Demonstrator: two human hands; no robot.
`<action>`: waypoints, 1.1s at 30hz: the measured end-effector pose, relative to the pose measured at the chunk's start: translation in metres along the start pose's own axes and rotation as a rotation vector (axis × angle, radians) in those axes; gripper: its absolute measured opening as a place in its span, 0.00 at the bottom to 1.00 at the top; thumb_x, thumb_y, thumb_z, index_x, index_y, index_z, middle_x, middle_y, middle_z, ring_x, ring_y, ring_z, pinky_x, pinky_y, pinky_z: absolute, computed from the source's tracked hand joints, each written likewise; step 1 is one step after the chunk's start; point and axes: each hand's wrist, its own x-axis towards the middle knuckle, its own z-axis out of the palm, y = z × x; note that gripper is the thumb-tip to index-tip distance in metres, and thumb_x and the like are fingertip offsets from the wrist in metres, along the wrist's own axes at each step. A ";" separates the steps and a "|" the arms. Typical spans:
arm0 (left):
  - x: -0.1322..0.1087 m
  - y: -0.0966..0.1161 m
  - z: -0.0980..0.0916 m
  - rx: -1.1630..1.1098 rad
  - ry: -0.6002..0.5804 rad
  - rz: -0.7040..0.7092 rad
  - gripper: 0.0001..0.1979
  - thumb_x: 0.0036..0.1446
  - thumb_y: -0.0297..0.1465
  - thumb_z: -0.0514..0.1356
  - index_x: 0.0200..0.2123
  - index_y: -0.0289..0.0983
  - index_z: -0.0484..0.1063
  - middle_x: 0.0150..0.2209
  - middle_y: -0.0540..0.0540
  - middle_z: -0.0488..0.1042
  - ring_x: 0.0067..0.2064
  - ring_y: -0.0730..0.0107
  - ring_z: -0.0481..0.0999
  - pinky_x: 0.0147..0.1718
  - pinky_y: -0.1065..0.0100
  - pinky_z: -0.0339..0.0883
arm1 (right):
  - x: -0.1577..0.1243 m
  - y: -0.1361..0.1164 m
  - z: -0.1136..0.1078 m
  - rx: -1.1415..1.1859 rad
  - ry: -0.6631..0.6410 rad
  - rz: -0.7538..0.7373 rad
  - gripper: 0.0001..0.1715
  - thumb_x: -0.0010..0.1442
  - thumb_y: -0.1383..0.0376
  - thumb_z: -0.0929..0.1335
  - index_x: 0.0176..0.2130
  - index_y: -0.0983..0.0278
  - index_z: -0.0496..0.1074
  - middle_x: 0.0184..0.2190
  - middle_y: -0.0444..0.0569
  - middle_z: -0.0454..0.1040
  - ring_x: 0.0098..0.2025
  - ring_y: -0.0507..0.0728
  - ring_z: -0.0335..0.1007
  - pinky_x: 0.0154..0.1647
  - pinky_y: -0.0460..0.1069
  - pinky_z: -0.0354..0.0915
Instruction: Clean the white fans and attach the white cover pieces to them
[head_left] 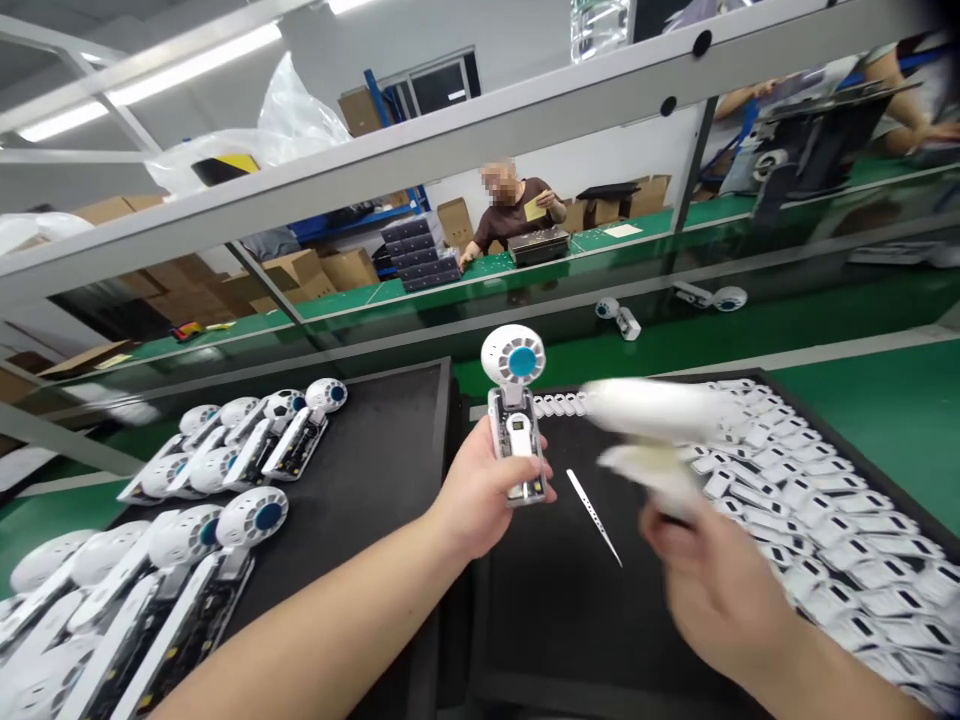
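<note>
My left hand is closed round the handle of a small white hand-held fan with a blue hub, held upright with its open circuit side facing me. My right hand is smeared by motion and grips a white tool, also blurred, whose tip points left toward the fan. On the black mat between the hands lies a pair of metal tweezers.
Rows of white fan units lie on a black tray at left. Several small white cover parts fill the mat's right side. Beyond is a green conveyor and a seated person at a far bench.
</note>
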 end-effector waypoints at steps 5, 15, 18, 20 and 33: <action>0.004 -0.005 -0.001 -0.012 0.032 -0.057 0.18 0.40 0.24 0.66 0.36 0.35 0.66 0.30 0.49 0.71 0.29 0.70 0.71 0.25 0.68 0.70 | 0.016 -0.004 0.008 -0.178 -0.090 -0.093 0.16 0.72 0.61 0.54 0.34 0.59 0.62 0.18 0.42 0.69 0.17 0.56 0.68 0.18 0.49 0.56; 0.004 -0.005 -0.002 -0.026 0.021 -0.010 0.22 0.35 0.23 0.62 0.39 0.36 0.67 0.32 0.47 0.73 0.32 0.65 0.74 0.29 0.66 0.70 | -0.009 0.005 0.012 -0.184 -0.148 -0.125 0.17 0.72 0.60 0.54 0.34 0.59 0.62 0.19 0.42 0.70 0.18 0.56 0.69 0.20 0.49 0.56; 0.030 0.000 -0.019 0.040 0.209 -0.120 0.14 0.41 0.25 0.59 0.35 0.35 0.65 0.31 0.47 0.70 0.30 0.67 0.72 0.28 0.64 0.71 | -0.030 0.025 0.019 -0.255 -0.263 0.018 0.19 0.72 0.59 0.53 0.36 0.59 0.65 0.18 0.43 0.72 0.18 0.57 0.71 0.19 0.49 0.55; 0.060 0.011 -0.032 0.133 0.278 -0.171 0.06 0.52 0.27 0.58 0.35 0.34 0.67 0.30 0.46 0.69 0.29 0.68 0.72 0.29 0.64 0.71 | -0.041 0.035 0.026 -0.285 -0.355 0.088 0.20 0.72 0.59 0.53 0.35 0.59 0.66 0.19 0.44 0.74 0.21 0.58 0.74 0.21 0.49 0.56; 0.063 0.116 -0.125 1.139 0.632 0.190 0.39 0.46 0.27 0.70 0.63 0.40 0.65 0.68 0.41 0.59 0.70 0.47 0.53 0.67 0.58 0.46 | 0.030 0.041 0.064 -0.165 -0.694 0.194 0.16 0.66 0.61 0.63 0.34 0.63 0.76 0.34 0.52 0.79 0.38 0.60 0.76 0.38 0.51 0.64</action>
